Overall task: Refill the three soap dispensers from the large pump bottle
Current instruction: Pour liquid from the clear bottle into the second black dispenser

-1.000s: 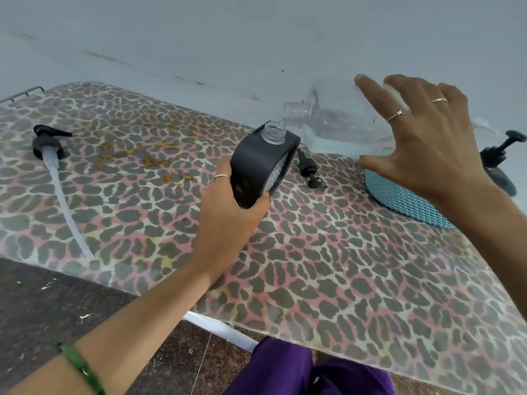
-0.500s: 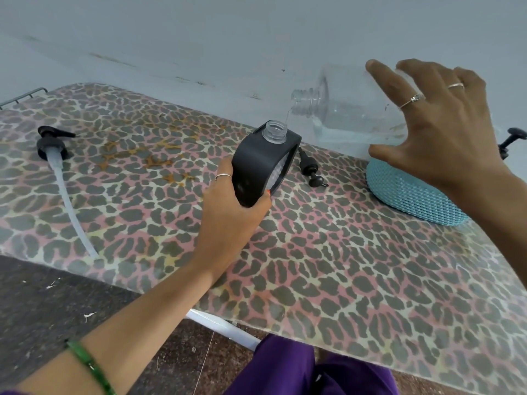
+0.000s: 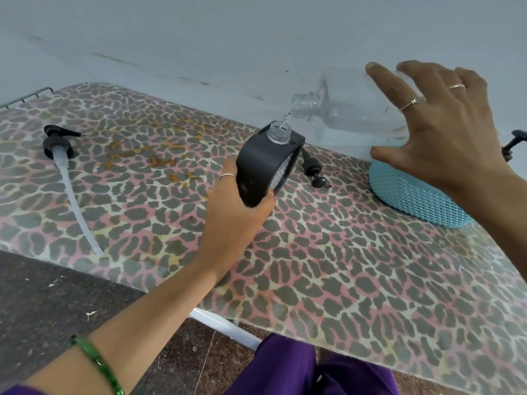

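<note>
Over the leopard-print table (image 3: pixel 356 280), the right hand (image 3: pixel 445 132) grips the big clear bottle (image 3: pixel 348 115) with fingers spread wide, tipped sideways so its mouth sits just above the open neck of the black dispenser (image 3: pixel 265 169), which the left hand (image 3: pixel 236 220) clutches near its base.

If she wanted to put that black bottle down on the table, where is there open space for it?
The widest bare stretch of the leopard-print table lies along its near edge, below the left hand and the teal dispenser. Another lies between the long pump tube and that hand. It is crowded near the wall, around the small black pump, the black dispenser and the tilted clear bottle.
</note>
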Demonstrator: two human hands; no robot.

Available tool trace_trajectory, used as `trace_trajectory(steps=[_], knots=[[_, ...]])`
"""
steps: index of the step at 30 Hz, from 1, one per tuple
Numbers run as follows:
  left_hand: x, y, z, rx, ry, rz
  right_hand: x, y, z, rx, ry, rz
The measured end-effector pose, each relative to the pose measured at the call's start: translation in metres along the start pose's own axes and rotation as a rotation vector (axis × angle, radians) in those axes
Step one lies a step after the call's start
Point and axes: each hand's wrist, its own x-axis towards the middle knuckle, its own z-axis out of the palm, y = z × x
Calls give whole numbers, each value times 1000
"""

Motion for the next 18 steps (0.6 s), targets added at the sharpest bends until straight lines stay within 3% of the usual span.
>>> trace_trajectory(steps=[18], knots=[[1,1,0,-27,-4,-6,1,3,0,-13,7,-24]])
